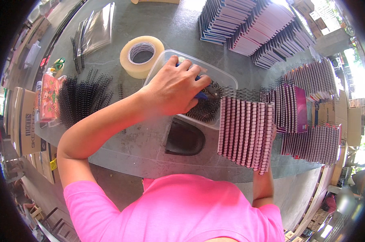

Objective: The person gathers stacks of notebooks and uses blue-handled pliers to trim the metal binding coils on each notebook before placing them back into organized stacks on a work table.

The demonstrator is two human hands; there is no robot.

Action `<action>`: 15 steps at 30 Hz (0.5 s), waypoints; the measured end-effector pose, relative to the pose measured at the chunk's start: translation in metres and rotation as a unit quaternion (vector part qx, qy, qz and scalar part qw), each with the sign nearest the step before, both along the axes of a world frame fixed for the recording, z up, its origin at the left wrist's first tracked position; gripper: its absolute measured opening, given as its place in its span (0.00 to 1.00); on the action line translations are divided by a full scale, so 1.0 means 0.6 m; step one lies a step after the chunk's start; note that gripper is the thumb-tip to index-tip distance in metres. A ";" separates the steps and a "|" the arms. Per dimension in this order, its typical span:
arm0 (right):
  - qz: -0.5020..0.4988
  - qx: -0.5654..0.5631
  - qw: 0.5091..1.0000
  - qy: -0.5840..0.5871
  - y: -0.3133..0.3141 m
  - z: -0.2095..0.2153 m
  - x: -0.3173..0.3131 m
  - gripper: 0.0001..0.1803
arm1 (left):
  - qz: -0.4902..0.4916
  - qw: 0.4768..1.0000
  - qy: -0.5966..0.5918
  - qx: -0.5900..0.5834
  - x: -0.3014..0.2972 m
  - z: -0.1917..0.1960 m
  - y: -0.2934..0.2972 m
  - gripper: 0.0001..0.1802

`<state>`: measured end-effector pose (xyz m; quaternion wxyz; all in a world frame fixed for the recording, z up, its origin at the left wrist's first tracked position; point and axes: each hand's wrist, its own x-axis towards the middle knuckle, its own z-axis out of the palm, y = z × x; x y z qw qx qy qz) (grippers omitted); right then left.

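Trimming, as we read it, is the step in hand: our left hand is curled around a blue-handled tool (probably cutting pliers; the jaws are hidden) at the clear plastic tub, where black coil offcuts lie. How far the handles are squeezed we cannot tell. Our right hand, mostly hidden, holds the spiral-bound notebooks bunched at the tub's right side. The next move, we judge, calls for a steady bundle and the tool set to one projecting end. Notebooks: dark coils in close parallel rows, pale bands between, untrimmed tails jutting from the far end.
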<state>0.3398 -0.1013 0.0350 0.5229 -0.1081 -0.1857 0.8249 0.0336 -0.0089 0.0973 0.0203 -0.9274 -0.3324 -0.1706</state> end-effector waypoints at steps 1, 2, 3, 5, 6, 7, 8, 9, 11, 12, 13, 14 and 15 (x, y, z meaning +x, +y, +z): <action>-0.001 0.002 1.000 -0.001 0.001 0.001 0.000 0.33 | 0.000 1.000 -0.002 -0.001 0.000 0.001 0.000 0.25; 0.000 0.004 1.000 -0.002 0.003 0.001 0.000 0.33 | -0.002 1.000 0.000 0.006 0.001 0.002 0.000 0.24; -0.002 0.006 1.000 -0.001 0.006 0.002 0.003 0.33 | -0.004 1.000 0.003 0.014 0.003 0.002 0.002 0.24; -0.002 0.011 1.000 0.001 0.008 0.000 0.005 0.33 | -0.008 1.000 0.017 0.013 0.006 0.005 0.004 0.22; -0.004 0.011 1.000 -0.002 0.009 0.000 0.004 0.33 | -0.009 1.000 0.028 0.003 0.006 0.007 0.004 0.22; -0.002 0.013 1.000 0.000 0.008 0.000 0.003 0.33 | -0.009 0.999 0.040 -0.007 0.006 0.008 0.005 0.21; -0.008 0.005 1.000 -0.006 0.007 0.002 0.002 0.32 | 0.002 0.998 0.061 -0.006 0.008 0.006 0.006 0.20; -0.015 -0.004 1.000 -0.012 0.006 0.003 0.001 0.32 | 0.013 0.997 0.081 -0.005 0.009 0.000 0.007 0.19; -0.014 -0.021 1.000 0.000 0.003 0.007 -0.006 0.32 | 0.028 0.995 0.095 -0.018 0.010 -0.009 0.009 0.19; -0.028 -0.034 0.999 -0.018 0.003 0.007 -0.004 0.32 | 0.033 0.995 0.089 -0.029 0.009 -0.011 0.011 0.19; -0.029 -0.024 0.999 -0.019 0.006 0.010 -0.006 0.32 | 0.037 0.995 0.082 -0.040 0.008 -0.012 0.013 0.19; -0.030 -0.013 0.999 -0.019 0.010 0.016 -0.011 0.32 | 0.043 0.997 0.062 -0.032 0.005 -0.013 0.015 0.19; -0.039 -0.012 0.998 -0.038 0.011 0.015 -0.006 0.32 | 0.046 0.998 0.042 -0.024 0.002 -0.012 0.016 0.19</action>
